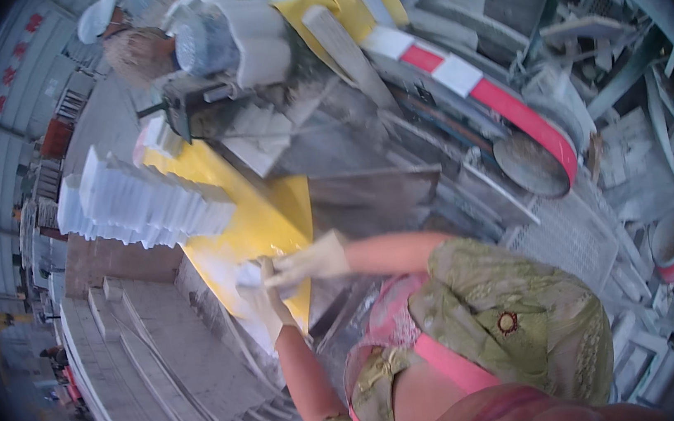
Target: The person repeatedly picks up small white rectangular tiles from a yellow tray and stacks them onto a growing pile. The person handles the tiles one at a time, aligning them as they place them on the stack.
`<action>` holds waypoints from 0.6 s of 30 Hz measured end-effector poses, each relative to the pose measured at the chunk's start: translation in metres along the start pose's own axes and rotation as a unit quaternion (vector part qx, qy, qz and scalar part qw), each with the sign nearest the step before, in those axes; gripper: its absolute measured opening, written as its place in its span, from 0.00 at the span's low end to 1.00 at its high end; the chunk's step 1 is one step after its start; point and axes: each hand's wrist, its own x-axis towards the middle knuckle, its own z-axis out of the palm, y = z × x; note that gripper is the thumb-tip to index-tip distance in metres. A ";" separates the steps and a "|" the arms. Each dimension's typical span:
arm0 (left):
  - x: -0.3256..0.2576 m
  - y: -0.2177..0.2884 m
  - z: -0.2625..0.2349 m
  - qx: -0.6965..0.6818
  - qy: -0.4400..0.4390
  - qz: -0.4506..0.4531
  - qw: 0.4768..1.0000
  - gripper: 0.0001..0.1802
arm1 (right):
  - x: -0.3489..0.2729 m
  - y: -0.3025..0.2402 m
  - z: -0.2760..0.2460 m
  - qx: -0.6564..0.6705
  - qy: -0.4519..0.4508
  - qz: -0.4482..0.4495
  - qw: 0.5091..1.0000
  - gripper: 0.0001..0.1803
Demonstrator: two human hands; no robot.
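My left hand (265,306), in a pale glove, is closed around a small whitish block (249,275) over a yellow sheet-covered surface (292,216). My right hand (310,262), gloved too, reaches in from the right, its fingers closed at the block's near side. Motion blur softens the fingers, and the hands hide part of the block. Beyond my hands, a long row of thin white slabs (144,195) stands on edge, packed side by side along the yellow surface.
Grey slabs and strips (142,357) lie stacked at the left. A dark machine part (180,108) stands beyond the white row. A red-and-white curved guard (499,100) runs across the right, beside a mesh panel (559,227) and heaped offcuts (634,156).
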 end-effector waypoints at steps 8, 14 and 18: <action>0.020 -0.017 0.013 0.109 0.103 -0.029 0.988 0.50 | -0.140 0.126 -0.177 -0.180 0.397 -0.023 0.900 0.20; 0.013 -0.022 0.011 0.033 0.121 -0.053 0.991 0.48 | -0.343 0.137 -0.294 -0.564 0.263 0.252 0.741 0.45; 0.020 -0.031 0.008 -0.038 0.106 -0.010 0.994 0.49 | -0.338 0.148 -0.294 -0.602 0.213 0.292 0.712 0.57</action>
